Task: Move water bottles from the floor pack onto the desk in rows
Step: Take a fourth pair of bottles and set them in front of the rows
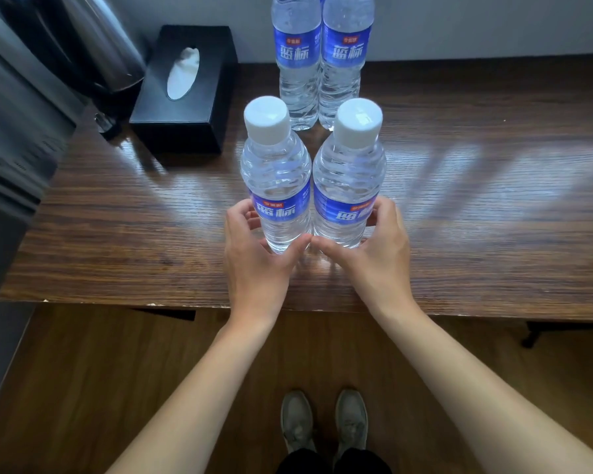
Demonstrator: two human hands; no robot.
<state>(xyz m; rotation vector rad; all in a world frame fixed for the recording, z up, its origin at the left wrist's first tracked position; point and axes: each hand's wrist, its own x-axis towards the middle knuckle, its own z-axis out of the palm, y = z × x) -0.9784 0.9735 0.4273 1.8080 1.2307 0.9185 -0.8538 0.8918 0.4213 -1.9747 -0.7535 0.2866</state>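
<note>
Two clear water bottles with blue labels and white caps stand upright side by side near the front of the wooden desk. My left hand wraps around the base of the left front bottle. Around the base of the right front bottle curls my right hand. My two thumbs nearly meet in front of them. Behind, close to the wall, two more bottles stand touching: the back left bottle and the back right bottle. Their caps are cut off by the frame. The floor pack is out of sight.
A black tissue box lies on the desk to the left of the bottles. A steel kettle stands at the back left corner. A grey appliance borders the desk's left edge. My shoes are on the wooden floor below.
</note>
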